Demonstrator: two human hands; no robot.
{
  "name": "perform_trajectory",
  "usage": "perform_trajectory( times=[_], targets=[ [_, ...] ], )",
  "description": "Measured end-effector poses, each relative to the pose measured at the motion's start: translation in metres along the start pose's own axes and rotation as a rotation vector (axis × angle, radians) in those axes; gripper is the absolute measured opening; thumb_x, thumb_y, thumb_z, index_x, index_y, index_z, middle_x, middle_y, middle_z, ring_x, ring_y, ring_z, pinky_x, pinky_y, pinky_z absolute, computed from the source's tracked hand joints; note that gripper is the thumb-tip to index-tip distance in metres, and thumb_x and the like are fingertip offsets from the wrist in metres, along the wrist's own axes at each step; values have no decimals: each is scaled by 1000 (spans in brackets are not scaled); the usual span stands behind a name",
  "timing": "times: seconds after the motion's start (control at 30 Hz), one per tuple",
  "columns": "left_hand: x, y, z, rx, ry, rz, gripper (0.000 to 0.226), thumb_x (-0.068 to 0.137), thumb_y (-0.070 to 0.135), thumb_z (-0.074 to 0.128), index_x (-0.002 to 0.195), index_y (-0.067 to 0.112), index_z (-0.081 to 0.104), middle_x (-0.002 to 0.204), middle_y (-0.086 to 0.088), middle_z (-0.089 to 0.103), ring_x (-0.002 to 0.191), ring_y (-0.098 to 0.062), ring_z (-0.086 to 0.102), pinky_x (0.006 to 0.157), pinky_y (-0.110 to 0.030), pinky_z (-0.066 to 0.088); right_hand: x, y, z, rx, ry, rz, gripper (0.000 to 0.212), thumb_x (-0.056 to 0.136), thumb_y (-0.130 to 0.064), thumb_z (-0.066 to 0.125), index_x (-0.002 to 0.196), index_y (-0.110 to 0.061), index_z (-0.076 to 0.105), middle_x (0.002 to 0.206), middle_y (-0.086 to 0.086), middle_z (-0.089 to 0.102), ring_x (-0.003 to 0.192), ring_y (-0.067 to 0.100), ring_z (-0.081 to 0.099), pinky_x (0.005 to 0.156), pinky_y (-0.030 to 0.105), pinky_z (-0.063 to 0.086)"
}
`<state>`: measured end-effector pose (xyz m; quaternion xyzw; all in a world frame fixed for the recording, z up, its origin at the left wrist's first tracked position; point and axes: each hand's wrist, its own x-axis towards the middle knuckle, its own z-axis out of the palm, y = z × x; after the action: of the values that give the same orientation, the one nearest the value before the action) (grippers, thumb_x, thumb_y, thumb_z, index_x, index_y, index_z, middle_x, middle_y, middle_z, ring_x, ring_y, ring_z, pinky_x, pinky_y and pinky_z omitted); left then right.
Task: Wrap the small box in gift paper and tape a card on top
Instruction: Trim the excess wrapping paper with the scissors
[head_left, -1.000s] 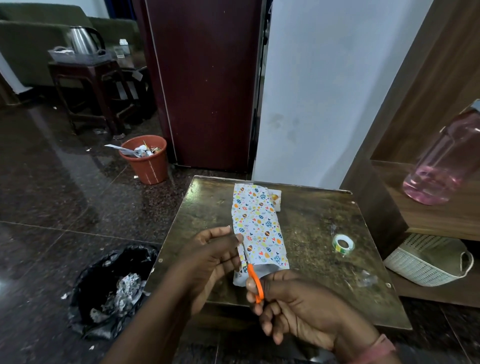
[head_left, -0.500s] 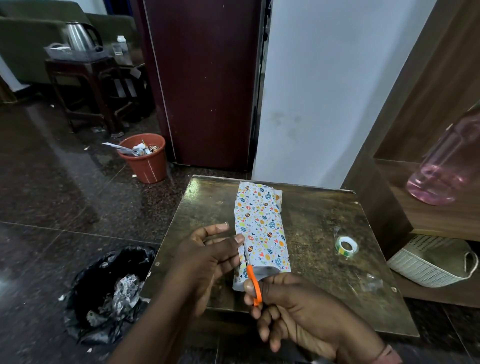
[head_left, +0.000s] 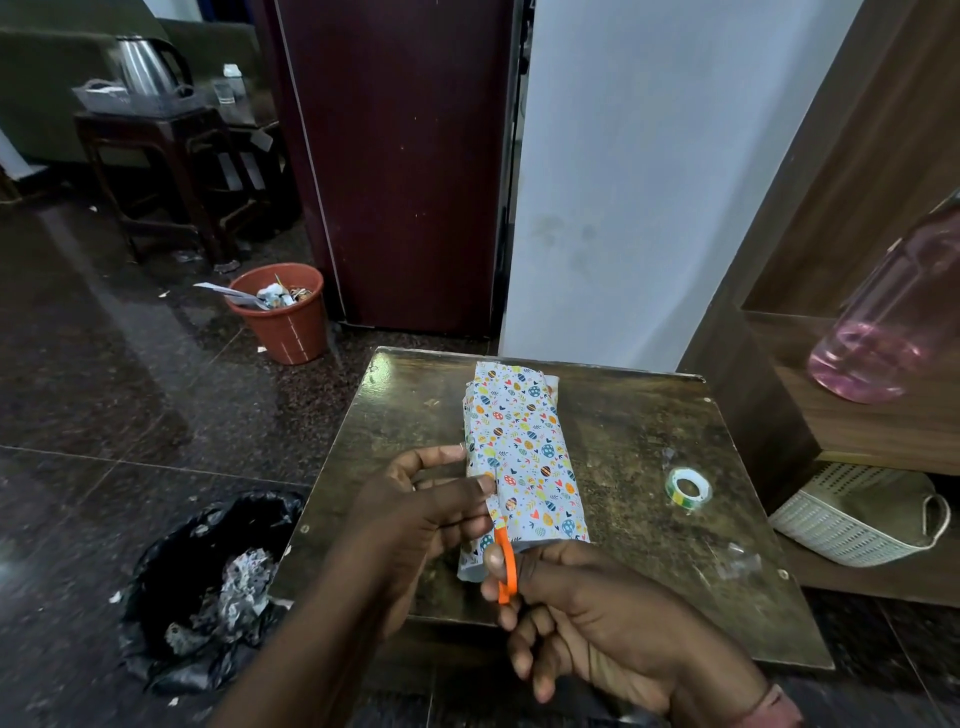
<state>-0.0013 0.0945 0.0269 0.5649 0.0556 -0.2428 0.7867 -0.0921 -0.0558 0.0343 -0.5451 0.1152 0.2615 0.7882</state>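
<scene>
A long fold of patterned gift paper lies lengthwise on the small dark table. My left hand pinches the paper's left edge near its close end between thumb and fingers. My right hand grips orange-handled scissors, whose blades run into the paper beside my left thumb. A roll of tape with a green and yellow core lies on the table to the right. No box or card can be made out.
A black bin bag with crumpled scraps sits on the floor at the table's left. An orange waste bucket stands further back. A white basket and a pink bottle are on the shelving at right.
The scissors have moved a little further up the paper's left edge, and my left hand has shifted with them. The view has tilted slightly.
</scene>
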Motion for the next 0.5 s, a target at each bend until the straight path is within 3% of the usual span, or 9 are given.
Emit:
perform_trajectory(
  times=[0.2, 0.33, 0.5],
  targets=[
    [1, 2, -1, 6, -14, 19, 63, 63, 10, 84, 122, 5, 63, 97, -15, 79, 71, -16, 72, 60, -25, 59, 1, 0, -2, 7, 6, -19, 22, 82, -31, 77, 82, -10, 69, 68, 10, 54, 44, 16, 59, 34, 22, 45],
    [1, 3, 2, -88, -28, 18, 41, 83, -1, 74, 121, 3, 60, 101, -15, 79, 77, -18, 76, 61, -25, 60, 3, 2, -1, -6, 24, -18, 24, 81, -29, 78, 85, -8, 68, 67, 10, 53, 43, 17, 59, 32, 21, 44],
    [2, 2, 1, -101, 8, 19, 47, 83, -5, 74, 126, 1, 57, 103, -17, 79, 78, -19, 77, 61, -25, 60, 4, 4, 1, -11, 39, -21, 27, 78, -31, 80, 86, -8, 67, 67, 10, 53, 43, 17, 58, 33, 22, 44]
  ],
)
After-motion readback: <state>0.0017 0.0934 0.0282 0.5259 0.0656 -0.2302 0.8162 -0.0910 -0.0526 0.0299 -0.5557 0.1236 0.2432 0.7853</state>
